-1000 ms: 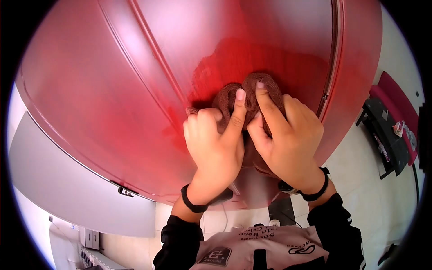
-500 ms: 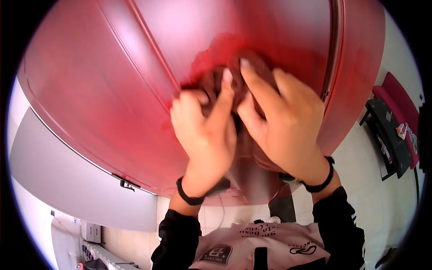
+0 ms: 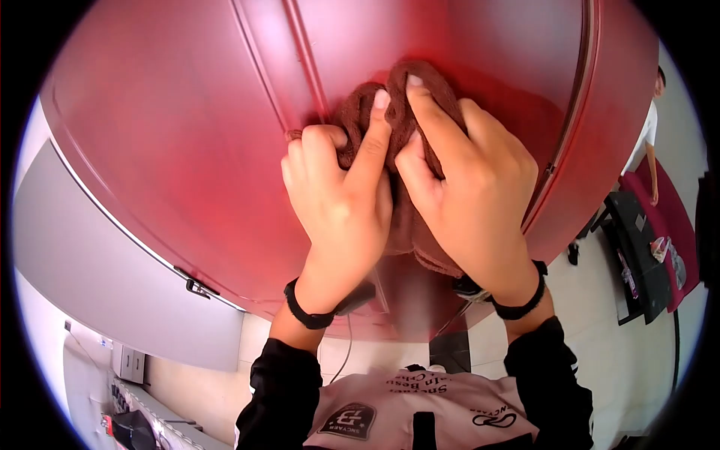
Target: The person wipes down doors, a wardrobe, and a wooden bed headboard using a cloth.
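A bunched brown cloth [image 3: 409, 97] is pressed against a red panelled door [image 3: 172, 150] in front of me. My left hand [image 3: 334, 187] grips the cloth's left side, its fingers curled and the thumb laid along a fold. My right hand [image 3: 472, 172] holds the right side, with the index finger pointing up along the cloth and the thumb pressing it. Loose cloth hangs down between my wrists. Deeper red, wet-looking streaks show on the door to the right of the cloth.
At the right, a person [image 3: 645, 142] stands near a magenta bench [image 3: 679, 259] and a black low table [image 3: 634, 247] with small items. A grey door [image 3: 112, 262] with a black handle [image 3: 196, 285] is at lower left. A cable [image 3: 349, 345] runs down to the tiled floor.
Both hands have slid the cloth leftward over the raised moulding of the red door. My view has shifted a little, and a person now shows at the right edge.
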Demonstrator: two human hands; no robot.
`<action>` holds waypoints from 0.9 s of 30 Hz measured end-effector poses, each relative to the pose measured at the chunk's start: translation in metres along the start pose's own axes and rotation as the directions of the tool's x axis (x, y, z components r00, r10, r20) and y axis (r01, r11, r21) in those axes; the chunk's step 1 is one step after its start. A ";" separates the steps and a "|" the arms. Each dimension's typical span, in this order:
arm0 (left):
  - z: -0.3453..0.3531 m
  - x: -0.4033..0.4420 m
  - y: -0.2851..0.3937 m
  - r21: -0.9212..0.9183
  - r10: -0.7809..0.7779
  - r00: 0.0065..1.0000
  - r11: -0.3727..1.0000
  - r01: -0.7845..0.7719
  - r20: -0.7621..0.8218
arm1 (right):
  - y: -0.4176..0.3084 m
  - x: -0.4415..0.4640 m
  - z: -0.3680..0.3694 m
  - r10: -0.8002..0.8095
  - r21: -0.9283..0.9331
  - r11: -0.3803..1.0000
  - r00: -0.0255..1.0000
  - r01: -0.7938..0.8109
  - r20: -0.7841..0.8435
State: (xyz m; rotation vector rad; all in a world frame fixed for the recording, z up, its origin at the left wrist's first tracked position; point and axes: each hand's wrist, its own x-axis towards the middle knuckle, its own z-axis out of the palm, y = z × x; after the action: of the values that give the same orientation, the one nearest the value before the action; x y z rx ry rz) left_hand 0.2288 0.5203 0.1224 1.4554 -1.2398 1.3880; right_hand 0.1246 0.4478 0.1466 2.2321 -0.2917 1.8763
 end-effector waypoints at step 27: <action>-0.011 -0.020 -0.022 -0.036 -0.050 0.999 0.998 0.051 0.016 | -0.018 -0.015 0.016 -0.068 -0.014 0.998 0.997 0.069 0.020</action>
State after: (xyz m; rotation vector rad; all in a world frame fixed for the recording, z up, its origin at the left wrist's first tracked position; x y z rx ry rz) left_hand 0.2485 0.5390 0.1061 1.4647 -1.2229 1.3171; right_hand 0.1421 0.4606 0.1284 2.2228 -0.2280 1.8133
